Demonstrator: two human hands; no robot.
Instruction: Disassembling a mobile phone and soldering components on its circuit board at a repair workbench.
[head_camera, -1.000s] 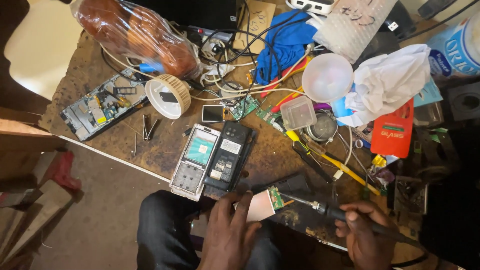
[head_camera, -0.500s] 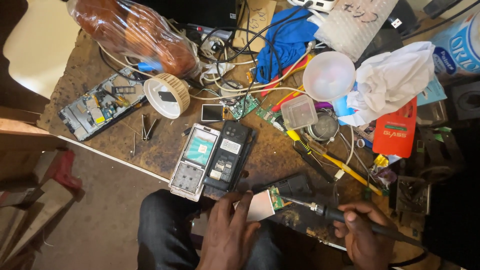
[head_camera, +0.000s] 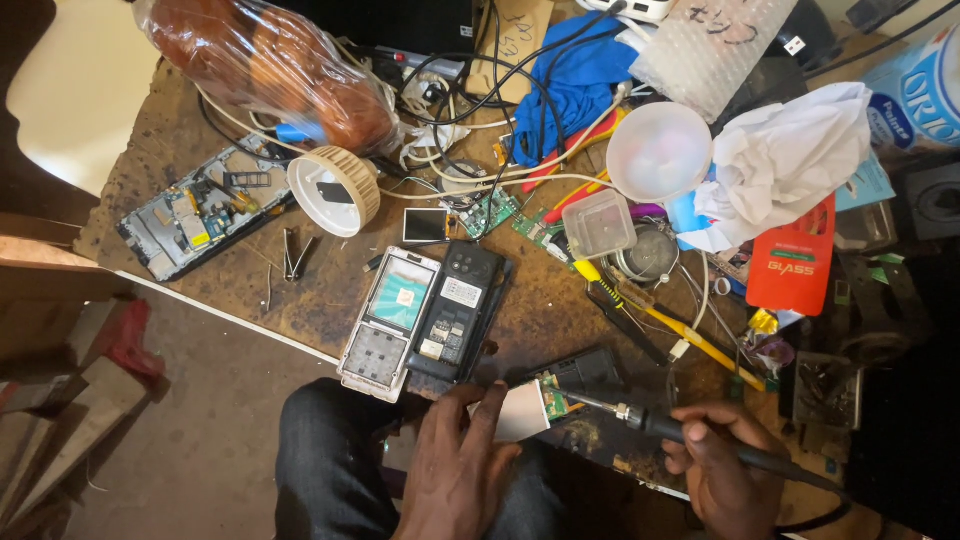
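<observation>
- We see the left hand (head_camera: 455, 470) at the near table edge, fingers pinched on a small white-backed module (head_camera: 522, 410) with a green circuit strip on its right side.
- Right hand (head_camera: 722, 470) is closed around the black handle of a soldering iron (head_camera: 690, 435); its metal tip points left, toward the green strip, right at it. Actual contact we cannot tell.
- Hands are apart, with the module and iron tip between them.
- Just beyond the left hand: an opened white keypad phone (head_camera: 390, 320) lying beside a black phone body (head_camera: 458, 310), side by side and touching.
- Just beyond the iron tip: a dark flat part (head_camera: 590, 368).
- Beyond the right hand: yellow-handled tool (head_camera: 665, 325), clear plastic box (head_camera: 598, 224), red package (head_camera: 792, 262), crumpled white paper (head_camera: 785, 165), white bowl (head_camera: 660, 152).
- Far left of the left hand: stripped phone frame (head_camera: 200, 210), white round lid (head_camera: 335, 190), small tweezers (head_camera: 293, 252).
- Farthest out: clear bag of brown items (head_camera: 270, 65), blue cloth (head_camera: 575, 85), tangled cables (head_camera: 470, 140).
- Worn brown table (head_camera: 300, 290); dark trousers (head_camera: 330, 460) below the left hand.
</observation>
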